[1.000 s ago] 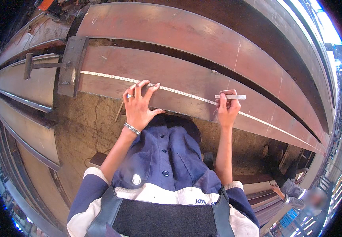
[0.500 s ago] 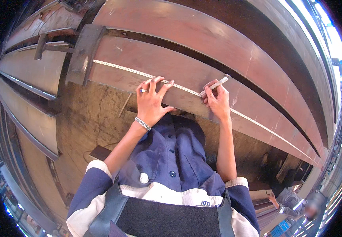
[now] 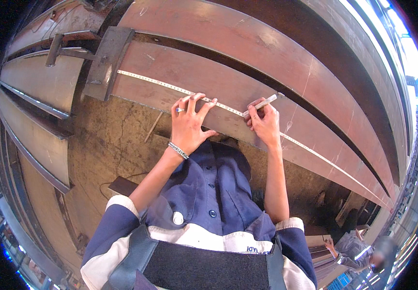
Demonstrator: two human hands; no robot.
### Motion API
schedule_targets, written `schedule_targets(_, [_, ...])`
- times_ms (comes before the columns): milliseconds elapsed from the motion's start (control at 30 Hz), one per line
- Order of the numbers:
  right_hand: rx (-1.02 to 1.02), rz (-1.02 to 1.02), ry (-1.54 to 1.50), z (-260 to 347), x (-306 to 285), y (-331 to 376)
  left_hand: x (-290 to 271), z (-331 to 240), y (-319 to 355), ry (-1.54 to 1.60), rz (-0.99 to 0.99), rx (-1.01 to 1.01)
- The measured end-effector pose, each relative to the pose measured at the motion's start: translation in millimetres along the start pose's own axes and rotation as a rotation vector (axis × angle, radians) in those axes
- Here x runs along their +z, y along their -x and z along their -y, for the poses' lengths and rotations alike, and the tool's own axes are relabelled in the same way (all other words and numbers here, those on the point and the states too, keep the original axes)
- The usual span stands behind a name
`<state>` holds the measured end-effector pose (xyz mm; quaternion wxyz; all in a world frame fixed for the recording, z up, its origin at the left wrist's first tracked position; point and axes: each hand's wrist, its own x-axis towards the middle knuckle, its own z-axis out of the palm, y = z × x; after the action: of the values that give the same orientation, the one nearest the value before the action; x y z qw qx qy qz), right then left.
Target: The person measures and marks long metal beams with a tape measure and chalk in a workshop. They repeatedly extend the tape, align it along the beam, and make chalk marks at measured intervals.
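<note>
A pale tape measure (image 3: 160, 83) lies stretched along a reddish-brown steel beam (image 3: 180, 63). It runs from a dark steel block (image 3: 106, 65) at the left to the beam's far right end. My left hand (image 3: 189, 118) rests with fingers spread, its fingertips on the tape and its thumb by the beam's near edge. A ring and a chain bracelet are on it. In my right hand (image 3: 265, 123) a whitish chalk stick (image 3: 267, 102) is pinched, its lower end at the tape.
Beyond lies another reddish beam (image 3: 228, 24), split from the nearer one by a dark gap. More steel beams (image 3: 40, 84) stand at the left, over a dirty brown floor (image 3: 107, 140). A co-worker (image 3: 356, 249) is at the lower right.
My hands keep nearly the same pose on the beam and tape. The view has shifted slightly, and the co-worker at the lower right has moved a little.
</note>
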<state>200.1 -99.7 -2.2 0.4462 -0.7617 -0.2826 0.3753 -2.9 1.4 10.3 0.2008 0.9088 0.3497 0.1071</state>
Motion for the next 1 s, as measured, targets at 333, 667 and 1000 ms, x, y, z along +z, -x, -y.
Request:
schedule_targets(333, [0.001,-0.039,0.072,7.6,3.0,0.2,2.9,0.7,1.0,-0.010,-0.009,0.003])
schedule_targets(667, [-0.485,-0.503,0.126,49.5,-6.6,-13.2,-1.3,4.3,-1.5,-0.019,0.019,0.022])
schedule_targets(1000, [-0.386,-0.414,-0.171,51.2,6.3,-14.7,3.2,11.8,1.5,0.069,0.026,0.041])
